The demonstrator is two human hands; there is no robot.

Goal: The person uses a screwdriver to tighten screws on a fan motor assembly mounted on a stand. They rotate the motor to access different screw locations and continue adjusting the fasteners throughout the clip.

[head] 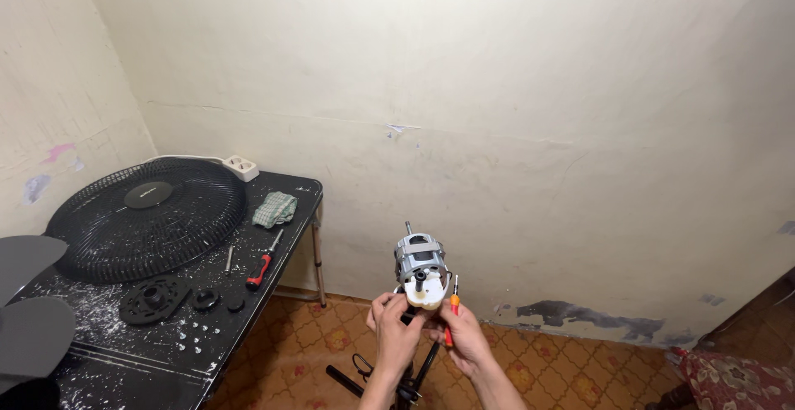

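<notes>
Item 1, far left: grey fan blade (29, 294), partly out of frame, lying at the edge of the black table (166, 360).
Item 2: black fan grille (147, 219), flat on the table; beyond it a white socket strip (240, 166) at the wall.
Item 3: black round fittings (154, 298) with small loose screws, near the table's front.
Item 4: red-handled screwdriver (260, 271) and a checked cloth (275, 209), toward the table's right edge.
Item 5: left hand (396, 327), fingers wrapped round the base of the motor (420, 267), which sits upright on a black stand (414, 381) above the tiled floor, well apart from the table.
Item 6: right hand (464, 335), pinching an orange-handled screwdriver (453, 306), tip up beside the motor's cream housing.

Handling note: the step looks like work on a housing screw. Best done with the left hand steadying the motor firmly and the driver kept square to the screw head.
</notes>
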